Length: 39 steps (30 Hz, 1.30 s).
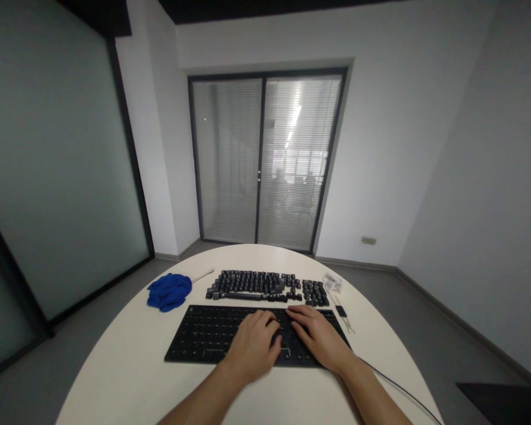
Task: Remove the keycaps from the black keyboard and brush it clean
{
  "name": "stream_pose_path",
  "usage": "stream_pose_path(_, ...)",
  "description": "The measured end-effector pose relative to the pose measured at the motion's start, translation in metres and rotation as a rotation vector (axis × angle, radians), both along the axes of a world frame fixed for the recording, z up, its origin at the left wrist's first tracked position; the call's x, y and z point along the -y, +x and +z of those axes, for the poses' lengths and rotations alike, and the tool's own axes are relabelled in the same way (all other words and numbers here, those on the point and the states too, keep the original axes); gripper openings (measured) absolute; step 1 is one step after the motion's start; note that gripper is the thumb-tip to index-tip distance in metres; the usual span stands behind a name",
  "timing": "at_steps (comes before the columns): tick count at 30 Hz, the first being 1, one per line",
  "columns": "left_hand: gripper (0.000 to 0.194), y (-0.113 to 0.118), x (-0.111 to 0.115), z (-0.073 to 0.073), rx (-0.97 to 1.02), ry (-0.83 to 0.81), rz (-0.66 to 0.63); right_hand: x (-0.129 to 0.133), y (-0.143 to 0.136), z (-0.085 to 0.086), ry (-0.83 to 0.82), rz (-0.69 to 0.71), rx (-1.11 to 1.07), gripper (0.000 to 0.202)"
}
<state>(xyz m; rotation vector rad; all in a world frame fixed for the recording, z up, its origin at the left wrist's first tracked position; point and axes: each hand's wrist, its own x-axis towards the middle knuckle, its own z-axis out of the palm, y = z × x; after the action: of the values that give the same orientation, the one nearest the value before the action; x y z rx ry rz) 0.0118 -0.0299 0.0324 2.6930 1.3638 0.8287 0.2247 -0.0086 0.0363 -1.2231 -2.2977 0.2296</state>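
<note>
Pale table (128,354) — left hand (255,346), right hand (322,337) partly hiding keyboard base (203,330).

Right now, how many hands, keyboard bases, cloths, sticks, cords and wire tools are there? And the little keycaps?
Left hand and right hand: 2
Keyboard base: 1
Blue cloth: 1
Thin stick: 1
Cord: 1
Wire tool: 1
Total: 7, without the keycaps, which are too small to count surely
</note>
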Motion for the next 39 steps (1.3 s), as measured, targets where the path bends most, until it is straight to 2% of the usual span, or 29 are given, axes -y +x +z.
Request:
stream_pose_path(13, 0.018, -0.001, -0.004, 0.000, 0.002, -0.046, 0.008, -0.002, -0.004, 0.000, 0.011, -0.032, 0.063, 0.036)
stream_pose_path(23, 0.017, -0.005, -0.005, 0.006, 0.012, -0.078, -0.003, -0.003, -0.037, 0.032, -0.057, -0.186, 0.365, 0.025)
stream_pose_path(27, 0.016, -0.008, -0.008, 0.006, 0.070, -0.087, -0.011, -0.004, -0.045, 0.026, -0.012, -0.286, 0.369, 0.023)
stream_pose_path(30, 0.015, -0.009, -0.011, 0.006, 0.143, -0.072, -0.002, -0.003, -0.043, 0.015, 0.090, -0.289, 0.333, 0.024)
stream_pose_path(34, 0.016, -0.019, -0.025, 0.009, 0.189, -0.022, 0.078, -0.006, -0.036, 0.009, 0.116, -0.245, 0.298, 0.023)
stream_pose_path(39, 0.022, -0.052, -0.062, 0.011, 0.264, 0.029, 0.341, -0.010, -0.032, 0.012, 0.087, -0.231, 0.292, 0.023)
